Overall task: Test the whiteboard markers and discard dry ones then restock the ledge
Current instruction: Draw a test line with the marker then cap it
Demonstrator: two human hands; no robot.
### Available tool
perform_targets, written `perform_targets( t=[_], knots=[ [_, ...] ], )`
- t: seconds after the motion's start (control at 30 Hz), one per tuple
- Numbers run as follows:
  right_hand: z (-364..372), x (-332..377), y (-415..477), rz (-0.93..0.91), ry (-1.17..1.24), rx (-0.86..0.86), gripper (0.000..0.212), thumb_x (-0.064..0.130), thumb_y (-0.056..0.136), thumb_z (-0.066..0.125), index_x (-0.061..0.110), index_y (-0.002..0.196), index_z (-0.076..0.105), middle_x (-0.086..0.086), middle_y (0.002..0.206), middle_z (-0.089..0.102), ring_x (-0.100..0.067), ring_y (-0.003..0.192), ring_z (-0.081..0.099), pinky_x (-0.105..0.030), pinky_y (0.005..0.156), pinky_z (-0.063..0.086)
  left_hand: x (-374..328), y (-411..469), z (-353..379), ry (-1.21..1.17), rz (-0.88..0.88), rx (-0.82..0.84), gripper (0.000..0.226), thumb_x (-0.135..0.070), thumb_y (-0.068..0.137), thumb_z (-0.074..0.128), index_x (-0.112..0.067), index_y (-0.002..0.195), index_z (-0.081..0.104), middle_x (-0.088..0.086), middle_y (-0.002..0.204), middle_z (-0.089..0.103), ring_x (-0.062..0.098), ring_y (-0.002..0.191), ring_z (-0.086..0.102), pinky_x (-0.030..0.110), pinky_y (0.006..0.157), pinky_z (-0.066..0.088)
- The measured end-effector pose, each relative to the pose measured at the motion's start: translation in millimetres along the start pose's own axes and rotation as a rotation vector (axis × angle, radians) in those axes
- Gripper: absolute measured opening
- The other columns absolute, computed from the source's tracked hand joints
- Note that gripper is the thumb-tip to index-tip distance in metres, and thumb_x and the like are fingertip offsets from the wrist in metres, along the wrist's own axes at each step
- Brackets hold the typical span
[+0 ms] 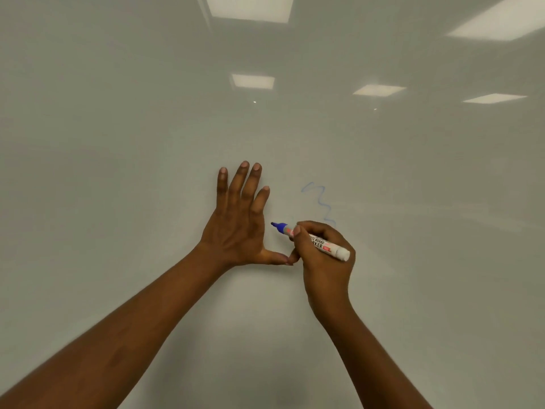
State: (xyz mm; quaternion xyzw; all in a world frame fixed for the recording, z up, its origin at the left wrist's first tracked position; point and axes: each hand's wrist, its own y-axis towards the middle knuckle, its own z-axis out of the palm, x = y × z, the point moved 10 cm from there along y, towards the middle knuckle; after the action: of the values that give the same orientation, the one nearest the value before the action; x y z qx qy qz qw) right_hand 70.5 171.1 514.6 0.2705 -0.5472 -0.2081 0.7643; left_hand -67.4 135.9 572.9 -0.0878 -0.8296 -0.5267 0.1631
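A: The whiteboard [118, 143] fills the view. The left hand [236, 225] rests on it, fingers straight and spread.

B: The right hand [324, 267] grips the uncapped blue marker [321, 244] just beside it, below a faint squiggle [320, 202].

A: That line looks pale. I'd press the tip [273, 224] firmly and draw one slow stroke before judging the marker dry.
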Motion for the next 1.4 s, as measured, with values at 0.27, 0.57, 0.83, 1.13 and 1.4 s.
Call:
perform_targets(
  t=[0.27,0.57,0.83,1.13,1.4],
  knots=[
    [23,-28,1,0.147,0.064,0.029,0.009,0.017,0.084,0.071,0.017,0.075,0.073,-0.010,0.066,0.068,-0.021,0.049,0.055,-0.030,0.049,0.048,-4,-3,-12,-0.160,0.070,-0.160,0.102,-0.089,0.072,0.019,-0.005,0.129,0.032,0.023,0.147,0.019,0.048,0.137,0.018,0.069,0.108,0.015],
    [43,-28,1,0.114,0.140,0.083,0.011,0.016,0.085,0.071,0.017,0.074,0.074,-0.011,0.064,0.067,-0.023,0.056,0.061,-0.041,0.059,0.055,-3,-4,-11,-0.162,0.102,-0.202,0.087,-0.078,0.082,0.020,-0.002,0.119,0.039,0.026,0.144,0.024,0.044,0.136,0.025,0.056,0.115,0.012],
    [30,-31,1,0.096,0.065,-0.062,0.011,0.015,0.088,0.066,0.012,0.079,0.071,-0.006,0.070,0.068,-0.022,0.063,0.063,-0.027,0.055,0.049,3,-8,-8,0.135,-0.010,-0.261,0.069,-0.061,0.092,0.019,-0.003,0.073,0.052,0.022,0.117,0.040,0.043,0.113,0.036,0.062,0.109,0.019],
    [26,-24,-8,0.135,0.091,-0.026,0.019,0.015,0.091,0.063,0.015,0.072,0.069,-0.009,0.060,0.066,-0.022,0.051,0.060,-0.022,0.048,0.043,2,-18,-19,0.107,0.020,-0.442,0.075,-0.059,0.095,0.020,-0.002,0.058,0.050,0.018,0.098,0.043,0.039,0.100,0.037,0.070,0.102,0.026],
    [23,-15,-27,0.208,0.191,0.050,0.013,0.013,0.089,0.064,0.009,0.078,0.071,-0.015,0.067,0.069,-0.021,0.047,0.059,-0.021,0.042,0.036,8,-22,-43,-0.137,0.020,-0.504,0.074,-0.061,0.095,0.005,-0.010,0.054,0.039,0.005,0.048,0.038,0.022,0.055,0.040,0.039,0.063,0.042]
  ],
)
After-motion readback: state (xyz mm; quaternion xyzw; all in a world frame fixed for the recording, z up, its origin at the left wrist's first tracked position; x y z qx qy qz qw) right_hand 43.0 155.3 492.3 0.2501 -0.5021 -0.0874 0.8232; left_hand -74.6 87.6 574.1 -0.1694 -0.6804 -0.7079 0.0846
